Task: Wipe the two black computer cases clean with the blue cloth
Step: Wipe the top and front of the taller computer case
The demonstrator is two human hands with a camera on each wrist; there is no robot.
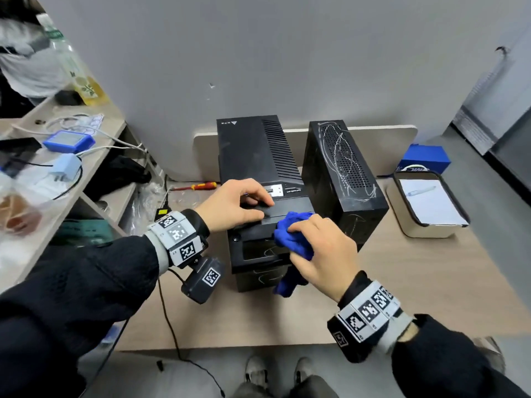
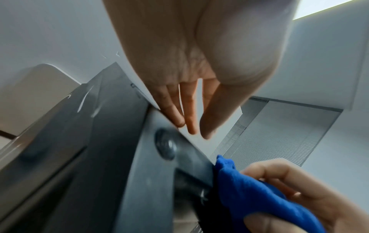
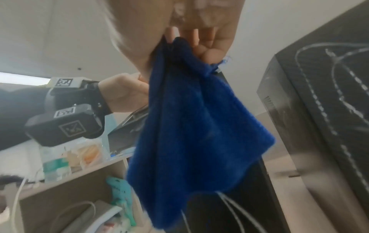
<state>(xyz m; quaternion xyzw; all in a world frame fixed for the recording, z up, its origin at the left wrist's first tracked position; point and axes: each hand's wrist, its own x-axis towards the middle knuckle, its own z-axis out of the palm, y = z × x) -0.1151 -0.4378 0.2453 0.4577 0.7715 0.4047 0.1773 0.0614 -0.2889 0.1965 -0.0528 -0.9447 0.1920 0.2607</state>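
Two black computer cases stand side by side on the table. The left case (image 1: pixel 253 156) has a ribbed top; the right case (image 1: pixel 342 173) carries white scribbles over its mesh. My left hand (image 1: pixel 238 202) rests on the left case's top front edge, fingers fairly straight and pressing down (image 2: pixel 189 116). My right hand (image 1: pixel 316 248) grips the bunched blue cloth (image 1: pixel 290 234) against the left case's front panel (image 2: pixel 159 181). In the right wrist view the blue cloth (image 3: pixel 195 126) hangs down from the right hand's fingers (image 3: pixel 201 48). White marks show low on the front panel.
A red and yellow screwdriver (image 1: pixel 198 186) lies left of the cases. A white tray (image 1: pixel 416 225) with paper and a pen sits at the right, a blue box (image 1: pixel 425 159) behind it. Shelves (image 1: pixel 57 156) with chargers and cables stand at the left. A grey wall is behind.
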